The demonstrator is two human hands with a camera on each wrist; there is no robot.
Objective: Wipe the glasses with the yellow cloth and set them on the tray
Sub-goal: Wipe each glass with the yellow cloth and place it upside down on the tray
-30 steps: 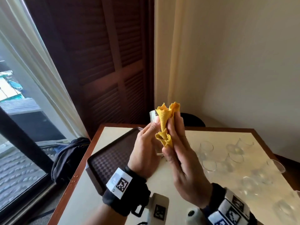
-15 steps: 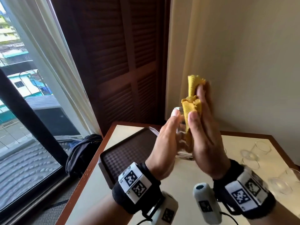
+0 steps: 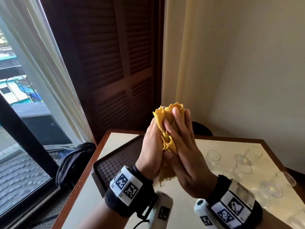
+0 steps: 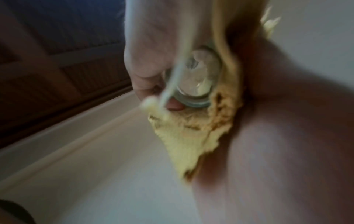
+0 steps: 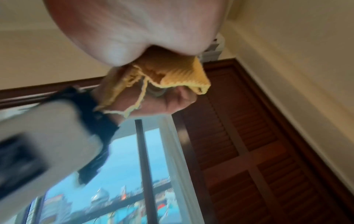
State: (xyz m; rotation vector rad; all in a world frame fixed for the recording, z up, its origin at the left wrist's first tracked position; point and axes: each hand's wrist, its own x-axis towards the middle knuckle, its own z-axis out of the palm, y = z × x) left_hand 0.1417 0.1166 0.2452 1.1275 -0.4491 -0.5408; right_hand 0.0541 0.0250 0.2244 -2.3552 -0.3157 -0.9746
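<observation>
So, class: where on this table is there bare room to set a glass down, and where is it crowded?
Free: the tray's visible checkered floor, beside the table's left edge; the table strip in front of the tray. Crowded: the right side, full of glasses.

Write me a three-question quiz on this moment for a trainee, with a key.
1. True or false: the yellow cloth lies flat on the table.
2. The other glasses stand: A) on the tray; B) on the table, on the person's right; C) on the window ledge.
3. Fill in: the left hand grips a clear ____, and the right hand holds the cloth against it.
Key: 1 false, it is bunched between the raised hands. 2 B. 3 glass.
</observation>
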